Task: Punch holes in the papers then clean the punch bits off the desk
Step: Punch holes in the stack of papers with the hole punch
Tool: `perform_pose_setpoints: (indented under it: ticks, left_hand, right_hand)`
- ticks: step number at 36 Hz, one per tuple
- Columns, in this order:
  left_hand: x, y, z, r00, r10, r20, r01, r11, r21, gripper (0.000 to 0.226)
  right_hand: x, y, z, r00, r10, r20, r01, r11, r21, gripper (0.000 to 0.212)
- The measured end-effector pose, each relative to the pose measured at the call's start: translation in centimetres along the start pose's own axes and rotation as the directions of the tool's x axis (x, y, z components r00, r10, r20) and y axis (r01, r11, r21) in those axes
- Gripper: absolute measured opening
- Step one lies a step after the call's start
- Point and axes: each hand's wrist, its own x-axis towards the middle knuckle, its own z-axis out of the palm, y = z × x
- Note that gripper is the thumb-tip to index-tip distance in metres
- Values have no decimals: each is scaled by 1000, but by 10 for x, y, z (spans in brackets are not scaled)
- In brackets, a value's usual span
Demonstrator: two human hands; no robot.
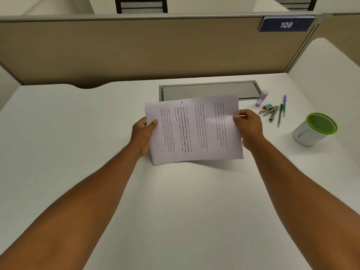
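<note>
Both hands, left [143, 131] and right [248, 126], pinch the papers [192, 131] by opposite edges above the tabletop [78, 133]; loosely squared sheets could punch misaligned.

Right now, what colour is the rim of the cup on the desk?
Bright green, on a white cup; head view.

"109" in white on the blue plate [286, 24] atop the partition [136, 51] (papers' [194, 129] print unreadable)

left hand [143, 131]: gripping, thumb on top | right hand [248, 126]: pinching | arms extended
</note>
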Motion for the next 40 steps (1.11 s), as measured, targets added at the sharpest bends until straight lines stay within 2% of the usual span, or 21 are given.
perform_pose_setpoints:
  ticks: [4,8,12,23,30,40]
  left_hand:
    - [-11,11,3,997,76,-27,-77,996,-35,17]
    - [-25,16,5,989,149,-13,-149,988,-47,13]
    - [-37,15,5,978,209,-1,-209,977,-47,21]
    - [-50,6,5,968,248,-45,-252,961,-117,14]
    - [-54,4,4,972,233,-3,-232,966,-117,17]
    - [-56,10,3,969,246,8,-244,964,-101,15]
  right_hand:
    - [-14,-2,-3,984,-170,-57,169,985,-32,7]
    - [-32,3,-6,960,-262,-99,260,965,-30,9]
    - [-45,11,-9,936,-316,-155,322,947,16,10]
    - [-65,26,-7,932,-319,-173,334,940,66,7]
    - [-70,33,-5,949,-297,-110,308,945,109,8]
    - [-74,28,-7,948,-288,-136,303,947,110,8]
